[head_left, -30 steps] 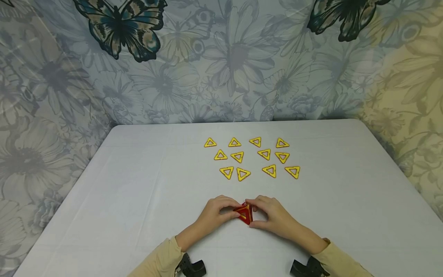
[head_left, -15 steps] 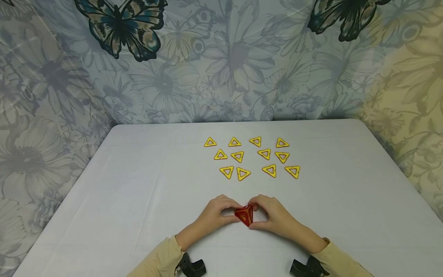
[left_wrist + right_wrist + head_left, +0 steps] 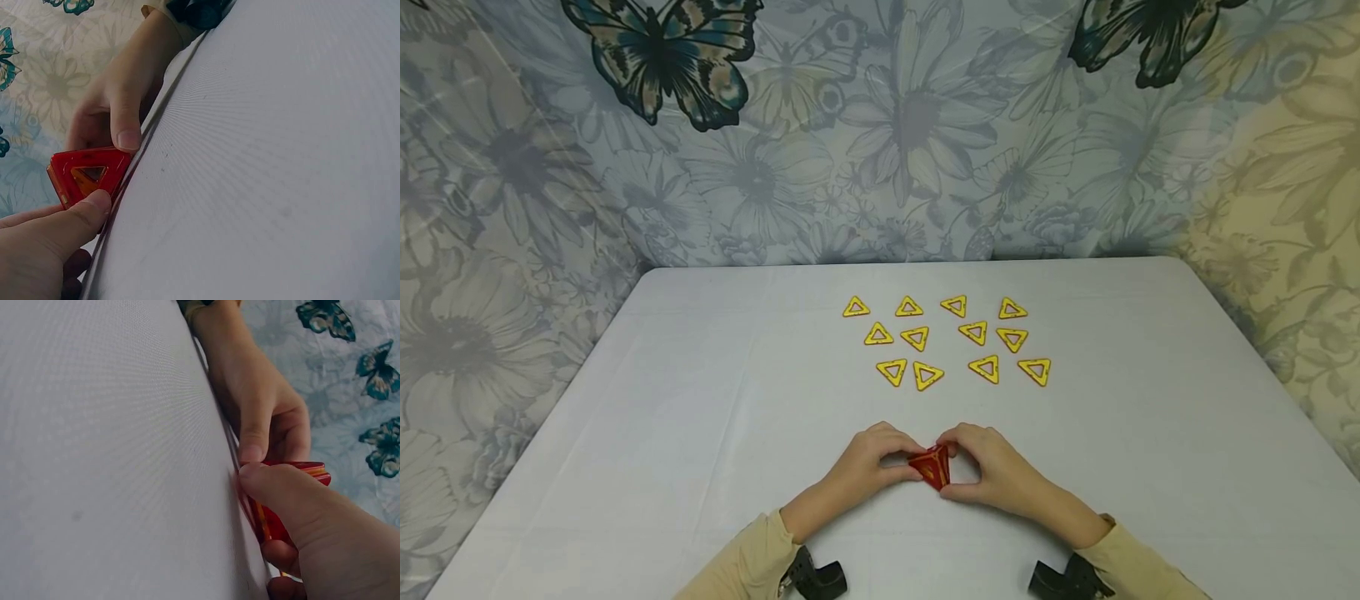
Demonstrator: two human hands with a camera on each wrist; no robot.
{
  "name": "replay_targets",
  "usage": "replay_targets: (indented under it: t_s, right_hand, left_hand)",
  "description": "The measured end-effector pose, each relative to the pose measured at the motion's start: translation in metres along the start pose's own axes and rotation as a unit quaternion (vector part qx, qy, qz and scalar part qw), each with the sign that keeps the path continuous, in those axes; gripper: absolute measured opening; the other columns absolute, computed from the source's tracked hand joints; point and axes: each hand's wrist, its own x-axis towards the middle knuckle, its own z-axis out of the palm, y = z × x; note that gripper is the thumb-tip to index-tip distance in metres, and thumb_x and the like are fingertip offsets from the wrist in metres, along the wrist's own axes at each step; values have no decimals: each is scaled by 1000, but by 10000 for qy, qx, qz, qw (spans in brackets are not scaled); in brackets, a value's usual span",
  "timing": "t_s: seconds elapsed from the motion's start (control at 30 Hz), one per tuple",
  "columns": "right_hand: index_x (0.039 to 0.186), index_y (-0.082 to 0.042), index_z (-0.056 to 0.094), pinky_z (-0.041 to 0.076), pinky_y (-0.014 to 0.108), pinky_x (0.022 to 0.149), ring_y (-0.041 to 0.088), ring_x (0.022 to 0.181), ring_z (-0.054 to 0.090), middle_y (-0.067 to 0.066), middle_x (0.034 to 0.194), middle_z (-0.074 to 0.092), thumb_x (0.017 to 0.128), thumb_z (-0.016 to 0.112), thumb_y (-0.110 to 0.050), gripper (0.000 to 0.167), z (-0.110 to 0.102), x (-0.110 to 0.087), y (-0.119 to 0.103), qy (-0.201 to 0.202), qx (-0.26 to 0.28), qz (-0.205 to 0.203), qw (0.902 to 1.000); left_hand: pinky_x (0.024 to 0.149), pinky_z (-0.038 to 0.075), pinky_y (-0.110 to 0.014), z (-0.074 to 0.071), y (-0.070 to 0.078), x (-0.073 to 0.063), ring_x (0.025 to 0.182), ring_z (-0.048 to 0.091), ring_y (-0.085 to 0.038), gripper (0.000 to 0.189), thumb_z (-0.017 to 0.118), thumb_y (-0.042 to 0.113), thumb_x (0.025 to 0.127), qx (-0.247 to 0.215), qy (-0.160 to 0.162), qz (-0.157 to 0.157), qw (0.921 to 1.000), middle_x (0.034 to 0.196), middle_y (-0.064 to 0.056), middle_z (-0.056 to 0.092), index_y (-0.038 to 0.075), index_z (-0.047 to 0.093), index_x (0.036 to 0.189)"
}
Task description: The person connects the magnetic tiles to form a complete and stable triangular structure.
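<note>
Red triangular magnetic tiles [image 3: 931,467] stand joined as a small pyramid on the near part of the white table, one point facing the person. My left hand [image 3: 874,457] pinches its left corner between thumb and fingers. From the other side, my right hand [image 3: 995,472] grips the right face, thumb at the near corner and index finger at the far one. In the left wrist view, a red tile face [image 3: 115,164] with an orange-edged triangular opening shows between both thumbs. The right hand covers much of the pyramid in the right wrist view.
Several yellow triangular tiles [image 3: 914,338] lie flat and spaced apart in loose rows beyond the hands. The white table [image 3: 737,400] ends at a backdrop [image 3: 880,167] printed with flowers and butterflies. Black wrist devices [image 3: 820,579] sit below each sleeve.
The red tiles have closed together into a pyramid with their edges meeting at the top. My right index finger has shifted slightly down; the left hand has barely moved. The yellow tiles are unmoved.
</note>
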Motion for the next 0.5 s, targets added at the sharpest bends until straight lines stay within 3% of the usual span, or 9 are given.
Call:
replay_targets:
  t_s: [0.27,0.5]
  right_hand:
    - [108,-4,58,43,32,70,5,79,49,-10,92,55,68,73,-20,46,-2,0,-1,-76,-159,-307,9994]
    - [118,3,55,43,30,67,4,76,46,-8,92,55,69,68,-7,51,-1,-1,-1,-85,-112,-241,9996]
  left_hand:
    - [76,41,-19,1,-1,0,87,54,-6,27,75,19,71,-10,117,159,9998,90,3,65,7,68,94]
    - [79,41,-21,-4,-3,0,92,55,-8,29,73,15,73,-190,-130,245,9994,97,0,65,5,68,100]
